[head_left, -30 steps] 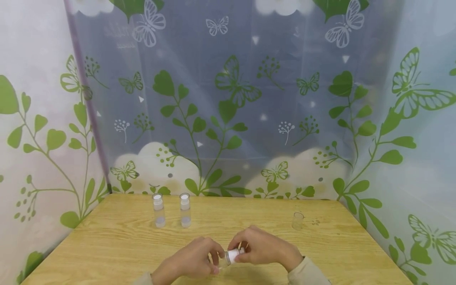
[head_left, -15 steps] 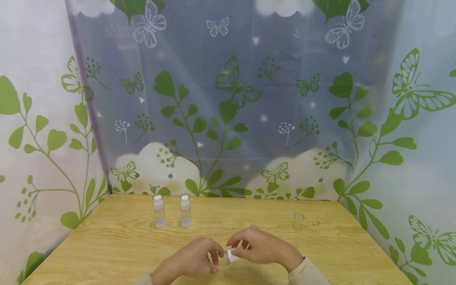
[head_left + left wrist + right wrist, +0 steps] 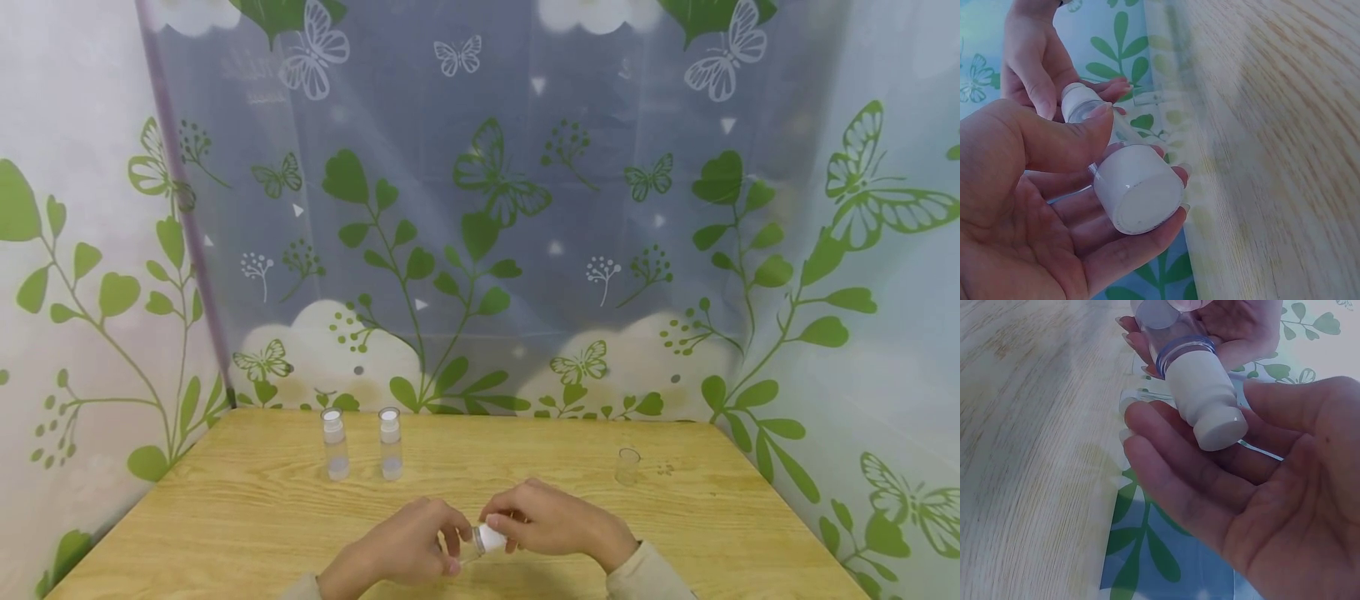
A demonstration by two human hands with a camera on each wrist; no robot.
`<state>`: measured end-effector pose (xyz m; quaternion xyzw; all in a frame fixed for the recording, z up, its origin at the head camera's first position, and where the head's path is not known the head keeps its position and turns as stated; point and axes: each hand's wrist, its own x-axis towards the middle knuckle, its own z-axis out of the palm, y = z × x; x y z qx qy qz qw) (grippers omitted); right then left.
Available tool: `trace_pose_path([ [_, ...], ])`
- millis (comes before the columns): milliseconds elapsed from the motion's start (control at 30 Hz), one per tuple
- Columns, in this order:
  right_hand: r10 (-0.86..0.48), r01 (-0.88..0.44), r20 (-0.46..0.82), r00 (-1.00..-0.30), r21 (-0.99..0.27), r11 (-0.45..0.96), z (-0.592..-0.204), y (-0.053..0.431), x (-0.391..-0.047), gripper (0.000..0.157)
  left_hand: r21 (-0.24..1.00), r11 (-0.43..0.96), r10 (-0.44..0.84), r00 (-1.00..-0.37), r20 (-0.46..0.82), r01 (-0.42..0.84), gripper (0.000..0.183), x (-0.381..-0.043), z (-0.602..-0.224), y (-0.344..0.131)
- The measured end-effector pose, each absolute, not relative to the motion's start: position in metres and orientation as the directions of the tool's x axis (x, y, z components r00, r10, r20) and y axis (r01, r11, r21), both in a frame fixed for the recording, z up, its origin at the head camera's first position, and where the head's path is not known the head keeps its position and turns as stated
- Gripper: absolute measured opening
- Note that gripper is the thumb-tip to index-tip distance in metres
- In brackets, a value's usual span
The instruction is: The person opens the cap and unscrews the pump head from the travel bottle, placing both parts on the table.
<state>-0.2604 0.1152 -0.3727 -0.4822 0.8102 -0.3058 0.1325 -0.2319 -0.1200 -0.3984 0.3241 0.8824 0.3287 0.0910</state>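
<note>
A small clear pump bottle (image 3: 472,552) with a white pump collar (image 3: 1200,381) and a white base (image 3: 1141,190) is tilted above the table. My left hand (image 3: 412,542) holds its clear body, the thumb on one side and the fingers curled beneath. My right hand (image 3: 551,518) is around the collar end with fingers loosely spread. In the right wrist view its thumb stands beside the collar and its fingers lie behind; whether they touch is hard to tell.
Two similar bottles (image 3: 336,446) with clear covers stand upright at the back left of the wooden table (image 3: 247,517). A clear open cup-shaped cover (image 3: 627,468) sits at the back right. Printed curtains (image 3: 480,250) enclose the table.
My right fingers have shifted around the pump collar, the thumb moving from its lower side to its upper side. The left hand and bottle have stayed nearly still.
</note>
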Motion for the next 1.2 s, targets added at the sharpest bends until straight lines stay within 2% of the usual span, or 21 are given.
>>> trace_pose_path([
  [300,-0.844,-0.699,0.065,-0.532,-0.597,0.394,-0.3724,0.1146,-0.2587,0.024,0.641,0.571,0.634,-0.771,0.054,0.514,0.032,-0.2326,-0.3988,-0.1199],
  [533,-0.852,-0.772,0.128,-0.509,-0.506,0.385,-0.3729,0.1141,-0.2602,0.018,0.627,0.577,0.636,-0.77,0.057,0.523,0.033,-0.2322,-0.3993,-0.1195],
  [900,-0.841,-0.751,0.121,-0.528,-0.529,0.395,-0.3697,0.1135,-0.2585,0.019,0.625,0.587,0.631,-0.775,0.044,0.514,0.032,-0.2315,-0.3972,-0.1186],
  [1200,-0.806,-0.698,0.095,-0.584,-0.566,0.439,-0.3639,0.1204,-0.2592,0.018,0.658,0.585,0.62,-0.784,0.015,0.475,0.029,-0.235,-0.3957,-0.1218],
])
